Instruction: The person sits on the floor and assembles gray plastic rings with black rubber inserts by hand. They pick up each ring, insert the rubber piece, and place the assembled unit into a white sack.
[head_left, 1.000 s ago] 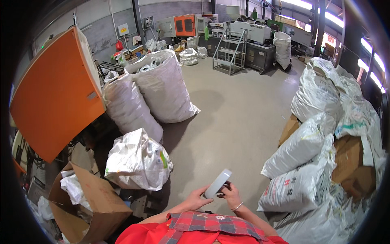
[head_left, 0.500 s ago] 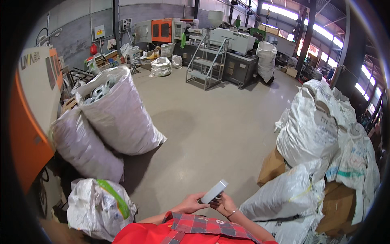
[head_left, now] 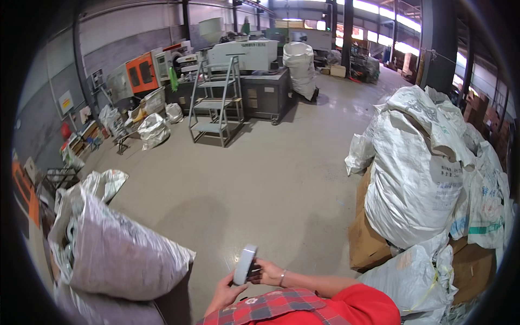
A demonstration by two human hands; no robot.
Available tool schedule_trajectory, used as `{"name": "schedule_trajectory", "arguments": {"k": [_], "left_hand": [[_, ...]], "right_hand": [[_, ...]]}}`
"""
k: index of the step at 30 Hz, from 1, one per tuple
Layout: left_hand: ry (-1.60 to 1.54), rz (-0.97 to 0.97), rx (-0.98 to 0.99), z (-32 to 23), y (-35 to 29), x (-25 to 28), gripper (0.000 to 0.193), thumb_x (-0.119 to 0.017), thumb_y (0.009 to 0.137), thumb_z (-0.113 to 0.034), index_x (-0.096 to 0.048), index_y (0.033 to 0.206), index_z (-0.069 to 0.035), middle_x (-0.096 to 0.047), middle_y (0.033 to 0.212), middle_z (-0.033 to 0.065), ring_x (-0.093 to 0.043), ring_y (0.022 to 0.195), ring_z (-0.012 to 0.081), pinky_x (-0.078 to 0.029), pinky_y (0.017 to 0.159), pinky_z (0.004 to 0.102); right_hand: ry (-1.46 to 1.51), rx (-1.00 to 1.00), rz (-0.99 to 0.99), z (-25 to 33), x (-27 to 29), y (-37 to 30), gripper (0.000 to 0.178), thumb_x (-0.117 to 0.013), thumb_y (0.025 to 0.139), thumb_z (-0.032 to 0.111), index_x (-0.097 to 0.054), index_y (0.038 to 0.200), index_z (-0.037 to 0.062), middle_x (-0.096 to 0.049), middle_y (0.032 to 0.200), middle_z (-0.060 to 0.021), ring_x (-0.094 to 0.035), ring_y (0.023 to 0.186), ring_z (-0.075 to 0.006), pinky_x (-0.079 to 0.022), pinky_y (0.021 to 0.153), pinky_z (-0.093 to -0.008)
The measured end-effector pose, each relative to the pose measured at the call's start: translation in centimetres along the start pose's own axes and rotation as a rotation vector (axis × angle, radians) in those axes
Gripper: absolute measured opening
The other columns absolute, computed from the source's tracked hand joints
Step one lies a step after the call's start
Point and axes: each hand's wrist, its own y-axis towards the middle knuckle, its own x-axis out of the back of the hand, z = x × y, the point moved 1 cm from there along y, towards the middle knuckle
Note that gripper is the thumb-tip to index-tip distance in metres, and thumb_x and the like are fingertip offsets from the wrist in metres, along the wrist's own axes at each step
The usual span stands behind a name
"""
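One grey part (head_left: pixel 246 264) stands tilted between the person's two hands, just in front of the apron (head_left: pixel 260 306) and above the floor (head_left: pixel 271 189). The left grip (head_left: pixel 226 292) is closed on its lower left side, thumb and fingers around the edge; the right grip (head_left: pixel 265 272) holds it from the right, some fingers hidden behind it. One bracelet (head_left: pixel 283 277) circles the right wrist.

To the left, two big sacks show: one open sack (head_left: pixel 122 254) leaning over, with pieces in its mouth too crowded to count, and one lower sack (head_left: pixel 108 309) partly beneath it. To the right is one heap of white sacks (head_left: pixel 411 168), overlapping so that I cannot tell their number; two brown areas of cardboard (head_left: pixel 370 238) show among them.

Farther off stands one stepladder (head_left: pixel 211 128), in front of one grey cabinet (head_left: pixel 262 97). One tall sack (head_left: pixel 299 67) is just right of the cabinet, and two small sacks (head_left: pixel 153 131) sit left of the ladder. One orange machine (head_left: pixel 135 65) with two dark windows stands beyond them.
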Motion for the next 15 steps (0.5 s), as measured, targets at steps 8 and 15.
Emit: {"name": "schedule_trajectory", "arguments": {"k": [8,15], "left_hand": [[-0.249,-0.244,0.046,-1.3,15.9,12.2,0.045,-0.071,0.071,0.002,-0.059,0.114,0.002,-0.063,0.101,0.0049,-0.057,0.094,0.0117,-0.044,0.087,0.0277],[-0.204,-0.069,-0.010,0.4,34.5,25.7,0.057,-0.073,0.072,-0.001,-0.052,0.125,0.002,-0.061,0.113,0.0074,-0.056,0.102,0.0139,-0.043,0.092,0.0287]], "right_hand": [[-0.287,0.016,-0.058,14.3,-8.7,17.0,0.035,-0.062,0.086,0.043,-0.061,0.099,0.0103,-0.062,0.087,-0.0037,-0.058,0.075,-0.0149,-0.049,0.069,-0.0297],[-0.067,0.028,-0.041,27.5,-12.4,31.9,0.047,-0.056,0.089,0.044,-0.048,0.112,0.0030,-0.057,0.103,-0.0112,-0.058,0.092,-0.0222,-0.051,0.080,-0.0350]]}}
